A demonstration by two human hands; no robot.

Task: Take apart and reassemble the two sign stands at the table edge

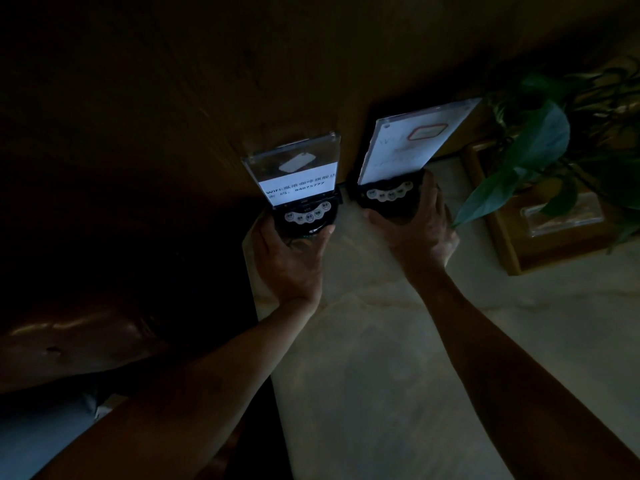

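Note:
Two sign stands sit at the far edge of a pale marble-look table (381, 341), against a dark wooden wall. The left sign stand (298, 171) has a clear acrylic panel with a printed paper, seated in a black button base (308, 216). My left hand (291, 251) grips that base from the front. The right sign stand (412, 140) is a taller clear panel holding a white sheet, seated in a second black base (389, 195). Around this base, from its right side, my right hand (415, 230) is wrapped. The scene is very dim.
A wooden tray (512, 244) with a clear acrylic piece (561, 213) stands at the right. A leafy green plant (540, 140) hangs over it, close to the right stand. Left of the table lies a dark brown seat (69, 341).

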